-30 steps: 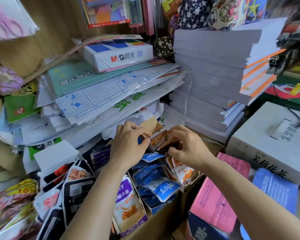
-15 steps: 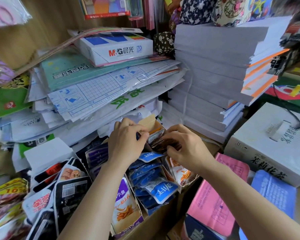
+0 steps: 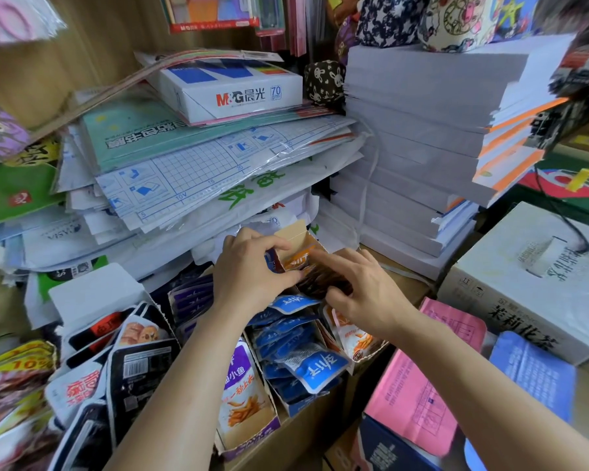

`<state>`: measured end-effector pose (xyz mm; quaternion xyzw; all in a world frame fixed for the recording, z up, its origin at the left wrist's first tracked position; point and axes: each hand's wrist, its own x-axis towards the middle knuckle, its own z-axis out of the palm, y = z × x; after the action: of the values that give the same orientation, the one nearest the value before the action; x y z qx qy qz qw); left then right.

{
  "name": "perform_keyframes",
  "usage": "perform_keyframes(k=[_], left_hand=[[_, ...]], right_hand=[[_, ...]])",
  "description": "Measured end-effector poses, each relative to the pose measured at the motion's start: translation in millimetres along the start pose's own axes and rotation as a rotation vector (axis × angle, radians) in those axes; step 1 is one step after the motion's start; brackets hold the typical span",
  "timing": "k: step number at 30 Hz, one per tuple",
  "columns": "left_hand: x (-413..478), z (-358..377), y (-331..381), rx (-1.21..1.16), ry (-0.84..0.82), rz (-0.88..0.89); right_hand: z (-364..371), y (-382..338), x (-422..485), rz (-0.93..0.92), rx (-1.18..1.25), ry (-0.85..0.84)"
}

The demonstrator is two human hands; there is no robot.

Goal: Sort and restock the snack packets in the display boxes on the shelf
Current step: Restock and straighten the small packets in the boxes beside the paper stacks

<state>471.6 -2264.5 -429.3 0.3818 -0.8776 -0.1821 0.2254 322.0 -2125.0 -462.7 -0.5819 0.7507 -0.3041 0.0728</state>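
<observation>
Both hands meet over the back of an orange display box (image 3: 354, 348). My left hand (image 3: 249, 270) pinches an orange snack packet (image 3: 298, 258) at the box's raised back flap (image 3: 295, 232). My right hand (image 3: 361, 287) has its fingers curled over a bunch of dark brown packets (image 3: 320, 283) in the same box. In front lies a blue display box (image 3: 306, 401) filled with several blue packets (image 3: 315, 367). A purple-and-white fish snack box (image 3: 244, 402) stands to its left.
Black and white snack boxes (image 3: 130, 365) and yellow packets (image 3: 17, 358) crowd the lower left. Stacked stationery sheets (image 3: 191, 164) with an M&G paper ream (image 3: 232, 90) overhang the boxes. White paper stacks (image 3: 422, 147) rise at the right. A white carton (image 3: 538, 277) and pink sheets (image 3: 419, 396) lie to the right.
Both hands have stayed at the back of the orange box. The right fingers have shifted further over the dark packets, and the left thumb and fingers now sit on the orange packet.
</observation>
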Motion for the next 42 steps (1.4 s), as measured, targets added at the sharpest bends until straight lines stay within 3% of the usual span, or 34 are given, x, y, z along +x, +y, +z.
perform_keyframes(k=[8, 19, 30, 35, 38, 42], left_hand=[[-3.0, 0.6, -2.1, -0.076, 0.039, 0.078], [-3.1, 3.8, -1.0, 0.074, 0.0, 0.118], [-2.3, 7.5, -3.9, -0.001, 0.087, 0.067], [-1.5, 5.8, 0.4, -0.137, 0.074, 0.152], [-3.6, 6.3, 4.5, -0.046, -0.002, 0.172], [-1.9, 7.5, 0.3, 0.005, 0.017, 0.169]], right_hand=[[0.1, 2.3, 0.8, 0.003, -0.015, 0.0], [-5.0, 5.1, -4.3, 0.007, 0.036, -0.006], [-5.7, 7.2, -5.4, 0.001, 0.025, -0.004], [-6.3, 8.1, -6.4, -0.004, 0.046, -0.011], [-6.9, 9.1, -6.7, -0.003, 0.039, -0.027], [-8.1, 8.1, -6.8, 0.006, 0.023, -0.053]])
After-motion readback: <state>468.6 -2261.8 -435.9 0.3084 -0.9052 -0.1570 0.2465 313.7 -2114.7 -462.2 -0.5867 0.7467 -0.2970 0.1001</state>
